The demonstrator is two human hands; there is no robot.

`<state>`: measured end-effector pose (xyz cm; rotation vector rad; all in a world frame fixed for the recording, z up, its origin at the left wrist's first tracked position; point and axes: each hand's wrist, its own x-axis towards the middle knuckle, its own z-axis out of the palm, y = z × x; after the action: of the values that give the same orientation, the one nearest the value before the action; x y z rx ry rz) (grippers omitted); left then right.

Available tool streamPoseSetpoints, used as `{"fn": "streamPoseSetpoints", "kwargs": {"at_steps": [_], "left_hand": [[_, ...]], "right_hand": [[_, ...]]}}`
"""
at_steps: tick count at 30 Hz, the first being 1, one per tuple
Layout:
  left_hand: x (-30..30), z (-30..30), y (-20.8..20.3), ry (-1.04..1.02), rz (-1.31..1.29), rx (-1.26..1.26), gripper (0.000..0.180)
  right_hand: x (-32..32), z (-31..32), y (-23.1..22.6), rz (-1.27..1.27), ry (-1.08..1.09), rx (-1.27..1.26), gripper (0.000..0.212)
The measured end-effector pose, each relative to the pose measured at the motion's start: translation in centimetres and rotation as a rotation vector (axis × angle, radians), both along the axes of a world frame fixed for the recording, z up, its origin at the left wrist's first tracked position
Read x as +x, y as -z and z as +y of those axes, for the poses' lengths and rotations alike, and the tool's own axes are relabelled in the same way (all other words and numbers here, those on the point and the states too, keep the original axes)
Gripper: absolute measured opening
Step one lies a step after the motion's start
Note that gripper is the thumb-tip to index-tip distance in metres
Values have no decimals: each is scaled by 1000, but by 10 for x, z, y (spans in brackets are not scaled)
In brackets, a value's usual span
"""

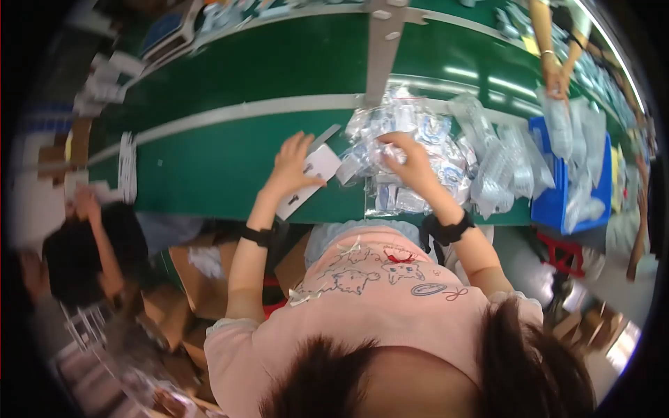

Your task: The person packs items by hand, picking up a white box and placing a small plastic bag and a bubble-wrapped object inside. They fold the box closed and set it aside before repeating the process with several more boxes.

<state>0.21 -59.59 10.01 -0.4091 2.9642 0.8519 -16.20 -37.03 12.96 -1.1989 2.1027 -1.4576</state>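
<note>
My left hand is curved around the left edge of a flat white box with dark marks, its thumb across the face and its fingers toward the raised flap. The box lies slanted over the green table in front of me. Just to its right, my right hand pinches a small clear plastic packet, whose near end meets the box's right edge. What the packet contains is too blurred to make out. Beneath and beyond my right hand spreads a heap of similar clear packets.
Clear plastic bottle-shaped packs lie right of the heap, beside a blue crate holding more. A metal post rises beyond the packets. White flat pieces stand at the left. Co-workers' hands show at far right and left.
</note>
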Motion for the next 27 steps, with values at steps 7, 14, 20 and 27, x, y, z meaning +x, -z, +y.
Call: {"fn": "streamPoseSetpoints", "kwargs": {"at_steps": [7,14,20,27], "left_hand": [[-10,21,22,211,-106,-279,80],[-12,1,21,-11,-161,-58,68],[-32,-5,-30,-161,243,236,66],[-52,-15,-20,-240,465,148,65]], "right_hand": [[36,-26,5,34,45,20,26],[-47,47,36,316,564,144,30],[-191,78,61,383,691,1148,61],[-224,99,91,213,518,785,75]]}}
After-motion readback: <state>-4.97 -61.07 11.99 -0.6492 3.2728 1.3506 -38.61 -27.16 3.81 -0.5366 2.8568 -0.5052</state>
